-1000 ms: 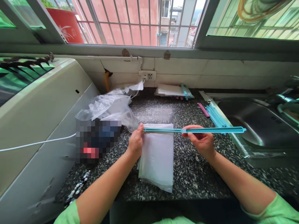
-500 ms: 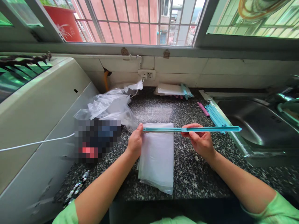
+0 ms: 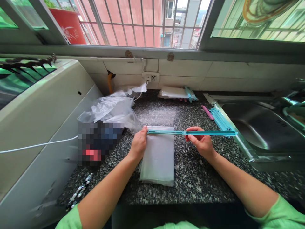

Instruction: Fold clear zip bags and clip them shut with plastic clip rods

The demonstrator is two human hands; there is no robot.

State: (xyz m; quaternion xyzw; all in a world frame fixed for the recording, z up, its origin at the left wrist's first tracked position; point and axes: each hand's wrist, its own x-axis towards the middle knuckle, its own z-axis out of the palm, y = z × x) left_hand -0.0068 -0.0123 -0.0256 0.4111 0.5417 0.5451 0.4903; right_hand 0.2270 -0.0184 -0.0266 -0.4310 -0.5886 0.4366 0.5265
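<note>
Over the speckled countertop, your left hand and right hand are gripping the unfolded blue bag-sealing clip, ideally holding it level across the plastic bag.

Red pot: pale marks on its outer side; a leaf-like pattern, and beside it smaller marks that may be written characters, too small and blurred to read.
Pixelated patch: coarse blocks, nothing legible.
Readable text: none anywhere in view.
</note>
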